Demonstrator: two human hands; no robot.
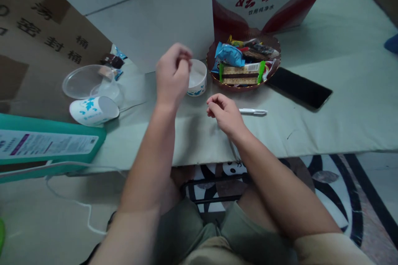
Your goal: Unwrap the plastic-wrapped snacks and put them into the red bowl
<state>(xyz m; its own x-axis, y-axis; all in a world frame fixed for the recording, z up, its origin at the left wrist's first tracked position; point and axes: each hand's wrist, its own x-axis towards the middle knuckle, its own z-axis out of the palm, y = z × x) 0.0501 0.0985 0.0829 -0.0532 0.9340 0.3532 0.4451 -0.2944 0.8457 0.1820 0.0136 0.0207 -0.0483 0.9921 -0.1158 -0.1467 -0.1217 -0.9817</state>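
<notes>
From the head view, we are holding our left hand (173,72) raised, its fingers (183,60) pinched together just over the small white cup (198,78) on the counter (311,128); whether they are gripping anything we cannot tell; at four o'clock from the cup, our right hand (224,112) is resting loosely curled, holding nothing; a white pen (253,111) is lying at its three o'clock; a snack bowl (245,64) is sitting at the cup's three o'clock.

Pale green table (326,103) with snack bowl (244,85), phone (300,87), pen (253,111), cups (197,78).
</notes>
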